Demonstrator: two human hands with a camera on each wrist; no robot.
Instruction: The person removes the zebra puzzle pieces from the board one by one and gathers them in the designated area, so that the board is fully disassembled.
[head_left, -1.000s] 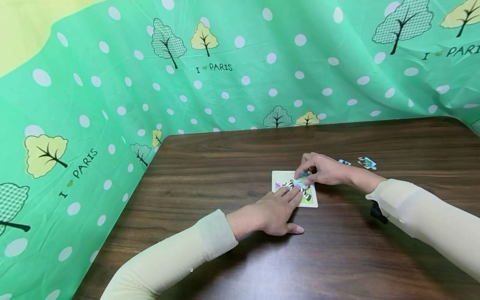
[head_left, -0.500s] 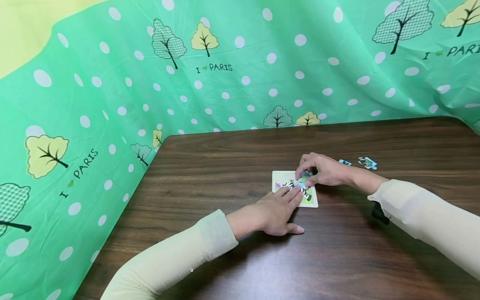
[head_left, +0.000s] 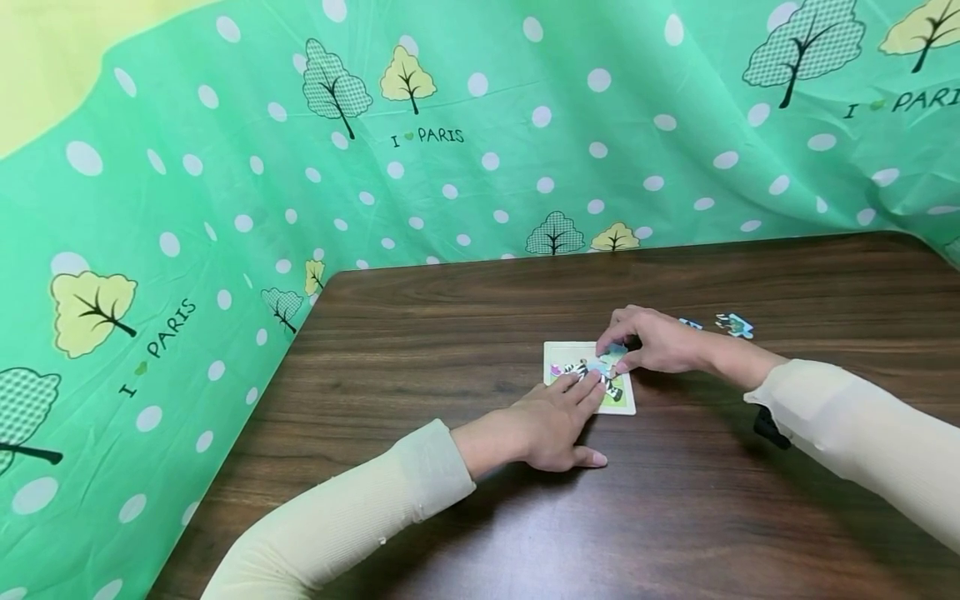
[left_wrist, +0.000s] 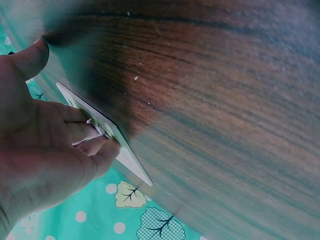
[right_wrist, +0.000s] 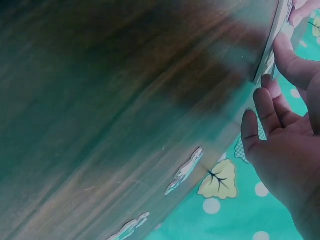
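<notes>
In the head view a small white-framed jigsaw puzzle (head_left: 553, 350) with a zebra picture lies flat on the table. My left hand (head_left: 551, 423) rests over its near left part, straight fingertips pressing on the picture and the thumb spread onto the wood. At the far right corner of the puzzle, my right hand (head_left: 654, 340) pinches a bluish-green puzzle piece (head_left: 614, 352) between thumb and forefinger, low over the board. The left wrist view has the left fingers (left_wrist: 106, 152) on the frame's face. The right thumb (right_wrist: 284, 50) is at the board's edge in the right wrist view.
Two loose puzzle pieces lie behind the right forearm: one (head_left: 735, 325) fully in view, the other (head_left: 691, 323) partly covered by the wrist. The dark wooden table (head_left: 420, 333) ends at a green dotted curtain (head_left: 450, 192) at the back and left.
The right hand has shifted slightly right and its piece looks flatter against the board's corner. My left hand stays in place on the puzzle.
</notes>
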